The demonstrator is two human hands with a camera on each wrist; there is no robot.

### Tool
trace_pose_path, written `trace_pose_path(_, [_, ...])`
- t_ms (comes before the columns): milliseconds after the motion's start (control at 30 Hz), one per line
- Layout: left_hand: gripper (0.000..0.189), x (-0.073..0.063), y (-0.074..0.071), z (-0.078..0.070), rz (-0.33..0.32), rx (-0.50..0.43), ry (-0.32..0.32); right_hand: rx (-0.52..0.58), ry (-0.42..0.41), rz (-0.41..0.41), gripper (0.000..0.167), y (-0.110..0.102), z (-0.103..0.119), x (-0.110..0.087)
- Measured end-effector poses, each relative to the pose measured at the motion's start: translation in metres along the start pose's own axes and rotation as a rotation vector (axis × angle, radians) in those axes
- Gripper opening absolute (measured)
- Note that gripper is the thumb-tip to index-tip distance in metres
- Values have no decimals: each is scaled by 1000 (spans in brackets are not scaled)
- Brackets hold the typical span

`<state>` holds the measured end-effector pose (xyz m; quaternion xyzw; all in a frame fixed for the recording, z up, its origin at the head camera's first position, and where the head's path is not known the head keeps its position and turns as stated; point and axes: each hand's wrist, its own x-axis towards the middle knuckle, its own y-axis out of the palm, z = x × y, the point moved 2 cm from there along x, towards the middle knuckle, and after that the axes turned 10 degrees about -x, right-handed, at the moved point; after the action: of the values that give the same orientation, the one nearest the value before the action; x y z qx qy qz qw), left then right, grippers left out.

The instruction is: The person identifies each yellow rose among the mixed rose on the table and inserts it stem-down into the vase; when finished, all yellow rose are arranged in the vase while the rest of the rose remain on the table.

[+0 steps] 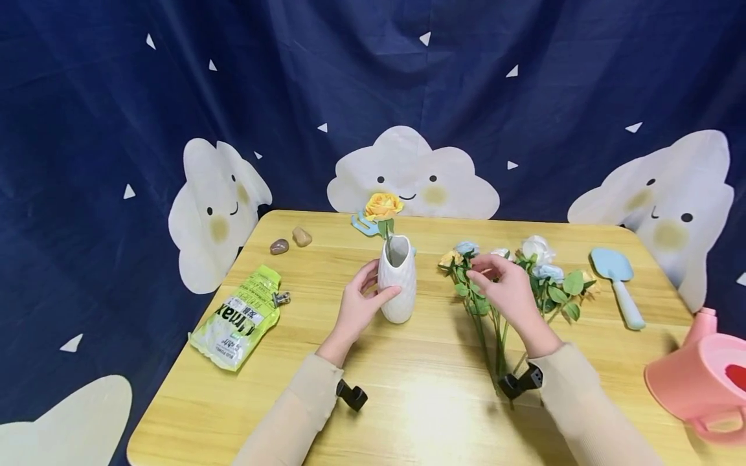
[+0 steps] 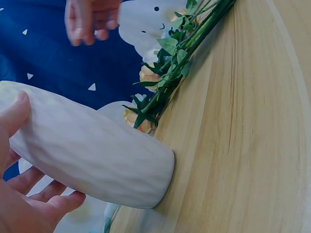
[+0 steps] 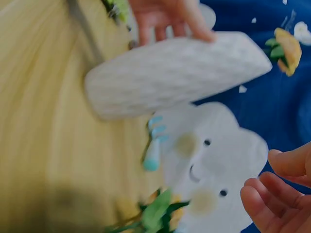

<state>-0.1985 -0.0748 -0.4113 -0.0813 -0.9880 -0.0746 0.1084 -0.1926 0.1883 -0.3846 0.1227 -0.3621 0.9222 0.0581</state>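
White vase (image 1: 399,298): standing on the counter (image 1: 326,278), within the curled fingers of the left hand (image 1: 362,304). Yellow rose (image 1: 383,206): above those fingers, stem in vase. Right hand (image 1: 504,285): fingers loosely parted, holding nothing, above loose flowers (image 1: 548,273). Risk: vase toppling, should the left grip slacken.

The pink watering can (image 1: 678,378) runs off the head view's right edge — there, the white vase (image 1: 399,294) hides the lower stem of the yellow rose (image 1: 383,205) and part of the handle of the blue fork (image 1: 370,228) — and the smallest print on the green bag (image 1: 237,320) is illegible.
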Motion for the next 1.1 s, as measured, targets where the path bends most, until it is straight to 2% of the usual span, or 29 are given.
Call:
trace_pose_path(133, [59,0,-1,0,6,-5,-2,8,64,36,22,7,-21,-9])
trace_pose_path(267, [59,0,-1,0,7,-8,-10,20,93,74,24,19,-39,-18])
trace_pose_path(467, [59,1,-1,0,3,1,-20,11,156,168,28,33,-58,-28])
trace_pose_path(600, [60,0,0,0,0,-3,-20,-36,164,213,30,38,-64,-31])
trace_pose_path(800, [59,0,0,-1,-6,-3,-15,-81,188,230,32,45,-69,-30])
trace_pose_path(967, [59,-1,0,-1,0,2,-18,-170,144,244,35,50,-69,-30])
trace_pose_path(1100, [59,-1,0,-2,7,9,-15,-194,127,234,34,52,-67,-30])
